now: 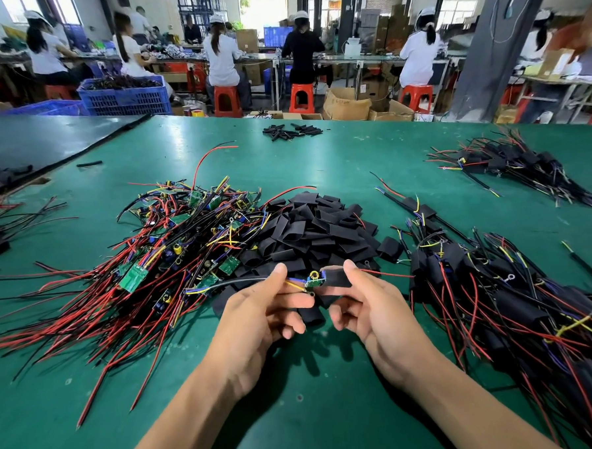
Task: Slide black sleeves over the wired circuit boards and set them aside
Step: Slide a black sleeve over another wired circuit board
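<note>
Seated workers (222, 56) on red stools (227, 102), near a blue crate (125, 99) and cardboard boxes (346, 106).

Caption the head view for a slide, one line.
Over the green table, the left hand holds a wired circuit board while the right hand holds a black sleeve at its end.

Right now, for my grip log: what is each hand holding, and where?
Left hand pinches the wired circuit board by its wires; right hand pinches the black sleeve by its right end.
</note>
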Motion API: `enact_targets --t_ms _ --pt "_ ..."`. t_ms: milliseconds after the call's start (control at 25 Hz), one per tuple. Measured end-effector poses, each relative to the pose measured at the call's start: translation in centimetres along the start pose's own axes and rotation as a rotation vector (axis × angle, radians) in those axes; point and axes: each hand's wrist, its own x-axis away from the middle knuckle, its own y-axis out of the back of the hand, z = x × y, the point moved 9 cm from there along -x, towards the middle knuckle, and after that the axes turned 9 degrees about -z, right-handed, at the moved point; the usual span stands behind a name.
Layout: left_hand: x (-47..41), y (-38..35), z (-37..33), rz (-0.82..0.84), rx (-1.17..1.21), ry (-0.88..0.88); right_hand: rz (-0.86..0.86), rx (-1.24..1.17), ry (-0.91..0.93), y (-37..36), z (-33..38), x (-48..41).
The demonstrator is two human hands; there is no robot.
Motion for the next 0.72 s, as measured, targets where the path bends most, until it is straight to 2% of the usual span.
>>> enact_targets --t_ms 320,720 --pt "0.0 0.1 0.3 0.01 -0.014 0.021 -0.003 0.002 0.018 0.3 0.2 -0.2" --pt "0.1 -0.1 0.2 0.046 0.019 -0.005 0.105 0.024 0.128 -0.3 1.1 0.2"
